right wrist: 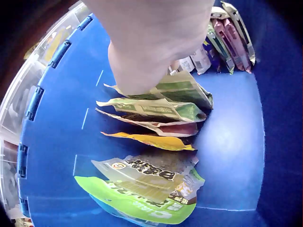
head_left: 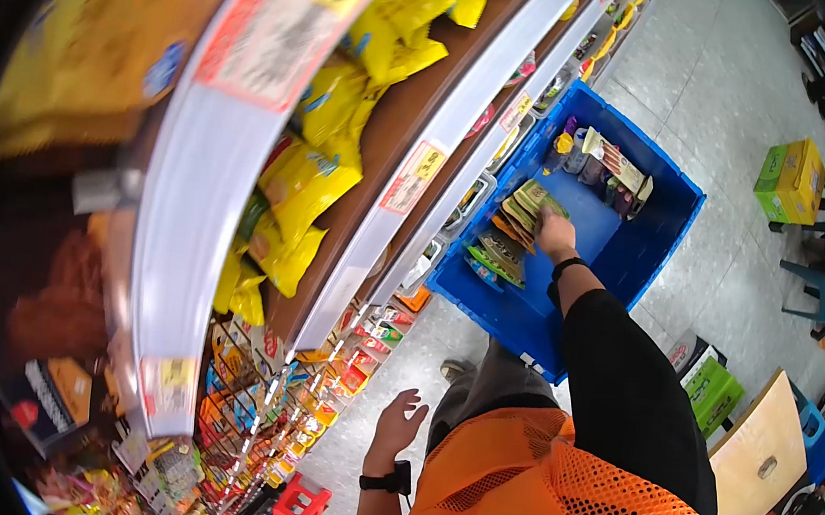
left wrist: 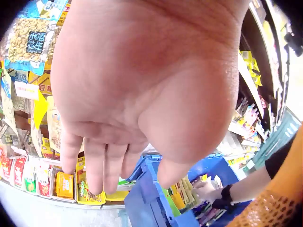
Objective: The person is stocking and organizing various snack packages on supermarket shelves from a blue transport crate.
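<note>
On a grey tiled shop floor [head_left: 732,281] in the head view, a blue plastic crate [head_left: 606,233] is set beside shelves of yellow snack bags [head_left: 304,186]. The shelf-edge price labels [head_left: 411,177] are too blurred to be read. Inside the crate, the right hand [head_left: 554,234] is laid on a green foil packet [head_left: 539,198]. By the left wrist view, the left hand [left wrist: 142,94] is shown straight-fingered, with nothing held. By the right wrist view, the fingertips are hidden at the green packet, so no grip can be told. Characters on a silver packet [right wrist: 147,168] are not legible.

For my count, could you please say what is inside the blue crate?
Flat snack packets line one wall; upright pouches stand at the far end. The right hand covers part of one packet.
</note>
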{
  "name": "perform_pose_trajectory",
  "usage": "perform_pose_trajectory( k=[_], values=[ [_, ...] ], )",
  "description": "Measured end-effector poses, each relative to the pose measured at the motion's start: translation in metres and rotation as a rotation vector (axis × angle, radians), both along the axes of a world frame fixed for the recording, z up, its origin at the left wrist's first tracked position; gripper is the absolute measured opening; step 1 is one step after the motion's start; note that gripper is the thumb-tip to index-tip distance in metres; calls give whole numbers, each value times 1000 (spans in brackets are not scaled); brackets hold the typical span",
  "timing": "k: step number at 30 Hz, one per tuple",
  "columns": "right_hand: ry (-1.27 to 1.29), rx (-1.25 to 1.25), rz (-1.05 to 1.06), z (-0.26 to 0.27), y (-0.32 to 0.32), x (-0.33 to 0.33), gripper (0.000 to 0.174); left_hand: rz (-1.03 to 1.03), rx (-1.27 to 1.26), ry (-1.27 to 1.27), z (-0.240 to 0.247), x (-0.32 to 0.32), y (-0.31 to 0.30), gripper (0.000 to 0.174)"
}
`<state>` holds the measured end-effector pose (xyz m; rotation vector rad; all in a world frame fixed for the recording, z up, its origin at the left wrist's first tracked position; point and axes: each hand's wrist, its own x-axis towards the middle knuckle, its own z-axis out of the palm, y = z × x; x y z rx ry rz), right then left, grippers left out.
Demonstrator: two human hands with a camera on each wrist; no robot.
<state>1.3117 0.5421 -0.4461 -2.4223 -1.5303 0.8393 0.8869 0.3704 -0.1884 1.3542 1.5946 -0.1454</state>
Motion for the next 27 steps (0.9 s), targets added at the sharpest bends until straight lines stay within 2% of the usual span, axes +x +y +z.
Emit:
perform_pose_trajectory(
  k=[3,4,6,8,11,17,22,24,27],
  values=[
    [-5,113,-87,32,-11,-6,38,22,82,10,1,-13,-7,50],
    [-5,134,-61,30,-17,-6,38,49,103,8,2,-15,-9,50],
    [-35,398,-94,32,-23,-13,33,55,119,-66,7,-25,-14,50],
    [32,340,-109,69,-29,-29,23,125,135,-96,15,-33,-20,51],
    [44,476,20,108,-45,-58,12,163,187,-208,27,-49,-31,47],
    [166,751,198,174,-95,-154,6,234,278,-323,31,-117,-96,51],
    [202,728,470,213,-162,-251,5,287,344,-349,25,-204,-176,51],
    [224,719,642,222,-190,-291,4,376,411,-368,20,-237,-214,49],
    [238,702,832,236,-226,-354,4,515,357,-294,19,-279,-269,47]
  ],
)
